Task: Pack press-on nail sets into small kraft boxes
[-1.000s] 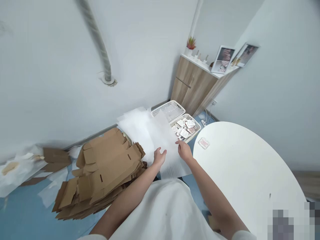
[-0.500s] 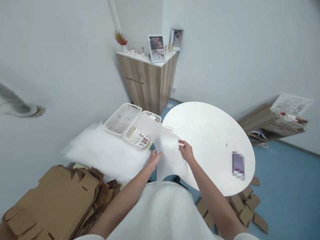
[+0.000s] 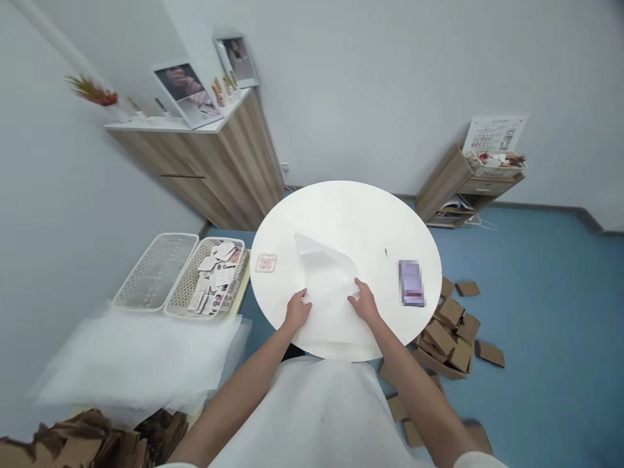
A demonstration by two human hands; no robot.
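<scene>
A thin white foam sheet [image 3: 327, 279] lies over the near part of the round white table [image 3: 341, 205], its far edge lifted and curling. My left hand [image 3: 298, 310] pinches the sheet's left edge between thumb and fingers. On the opposite edge, my right hand [image 3: 364, 301] grips it the same way. Left of the sheet, a small flat packet with a pink print [image 3: 266, 262] rests on the table. A purple blurred-out object [image 3: 412, 283] and a tiny dark item [image 3: 386, 252] lie to the right.
A pile of white foam sheets [image 3: 141, 361] is at left, with two white plastic baskets [image 3: 168, 312] behind it, one holding cards. Folded cardboard [image 3: 78, 448] is at lower left. Cardboard pieces [image 3: 451, 312] litter the blue floor at right. A wooden cabinet [image 3: 234, 169] stands behind.
My view has turned right. Both hands have brought the foam sheet from beside the baskets over to the table, where it now lies partly down.
</scene>
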